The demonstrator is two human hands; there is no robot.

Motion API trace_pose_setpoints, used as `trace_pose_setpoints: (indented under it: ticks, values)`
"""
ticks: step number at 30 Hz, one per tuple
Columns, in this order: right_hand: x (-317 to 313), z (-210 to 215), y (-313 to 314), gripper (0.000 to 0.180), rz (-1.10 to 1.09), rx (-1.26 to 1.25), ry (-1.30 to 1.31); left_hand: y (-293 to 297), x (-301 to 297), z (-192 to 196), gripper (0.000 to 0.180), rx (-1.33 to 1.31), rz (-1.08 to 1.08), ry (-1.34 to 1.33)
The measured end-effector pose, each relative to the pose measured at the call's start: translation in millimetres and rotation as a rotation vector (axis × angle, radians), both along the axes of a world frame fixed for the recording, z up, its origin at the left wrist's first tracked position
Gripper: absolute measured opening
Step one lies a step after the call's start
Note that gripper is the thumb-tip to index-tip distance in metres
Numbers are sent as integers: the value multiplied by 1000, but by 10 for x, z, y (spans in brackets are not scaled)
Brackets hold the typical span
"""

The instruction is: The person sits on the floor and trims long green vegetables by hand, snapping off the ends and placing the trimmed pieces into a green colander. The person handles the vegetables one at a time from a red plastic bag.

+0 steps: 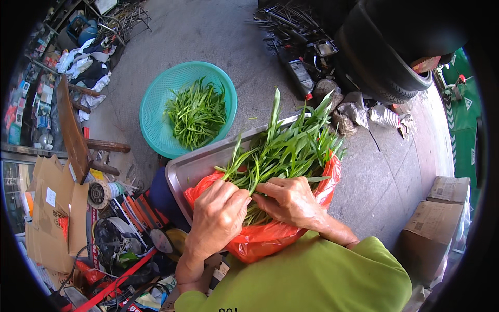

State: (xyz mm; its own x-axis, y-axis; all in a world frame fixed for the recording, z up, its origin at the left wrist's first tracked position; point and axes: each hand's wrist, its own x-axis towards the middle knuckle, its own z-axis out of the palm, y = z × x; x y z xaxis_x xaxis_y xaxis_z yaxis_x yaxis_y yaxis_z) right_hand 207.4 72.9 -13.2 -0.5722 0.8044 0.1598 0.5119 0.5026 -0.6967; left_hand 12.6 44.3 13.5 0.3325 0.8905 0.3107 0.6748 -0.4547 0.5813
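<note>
Hands work close together over a bunch of long green leafy stalks (283, 151), which lies on a crumpled red plastic bag (270, 236) inside a shallow grey metal tray (189, 169). The left hand (218, 216) is closed around the lower ends of some stalks, and the right hand (291, 200), touching it, pinches one stalk between thumb and fingers, I think to pull it apart from the rest. The leafy tips point away from the hands, so the stems stay near for picking. Beyond the hands and a little to the left, a round turquoise plastic basket (156, 99) stands on the grey concrete floor (208, 36) and holds a smaller heap of green stalks (196, 113), probably placed there to be in easy reach. Left of the hands are flattened brown cardboard boxes (52, 208).
</note>
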Motion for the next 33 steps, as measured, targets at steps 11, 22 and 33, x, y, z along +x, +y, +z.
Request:
trace_pose_setpoints:
  ticks: [11, 22, 33]
  values:
    - [29, -45, 106, 23, -15, -28, -185, -347, -644, 455, 13, -143, 79, -355]
    - [164, 207, 200, 34, -182, -417, -43, -385, -508, 269, 12, -251, -5, -461]
    - [396, 189, 271, 57, 382, -336, 250, -316, -284, 64, 14, -492, 280, -932]
